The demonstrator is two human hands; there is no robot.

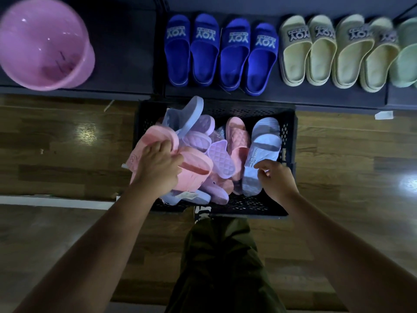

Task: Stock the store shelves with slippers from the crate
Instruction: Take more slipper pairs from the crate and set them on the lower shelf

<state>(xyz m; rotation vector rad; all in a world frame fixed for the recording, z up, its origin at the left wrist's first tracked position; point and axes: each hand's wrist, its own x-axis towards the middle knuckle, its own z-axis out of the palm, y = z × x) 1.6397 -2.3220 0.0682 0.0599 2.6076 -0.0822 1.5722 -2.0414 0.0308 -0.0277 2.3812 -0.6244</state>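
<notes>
Over the black perforated crate (290, 141) on the wood floor, the left hand (158, 168) clutches a pair of pink slippers (194, 168) at the pile's left edge, while the right hand (276, 177) pinches the heel end of a pale blue slipper (261, 152) lying along the crate's right side. Around them lie jumbled lilac, pink and blue slippers, quilted in texture. Beyond, the dark shelf (338, 98) carries blue slides (221, 53) and pale yellow slides (336, 50), their straps reading "YOY" upside down, beside a pink basin (45, 44).

The mint slipper (406, 57) is blurred, perhaps paired, cut off rightward.
</notes>
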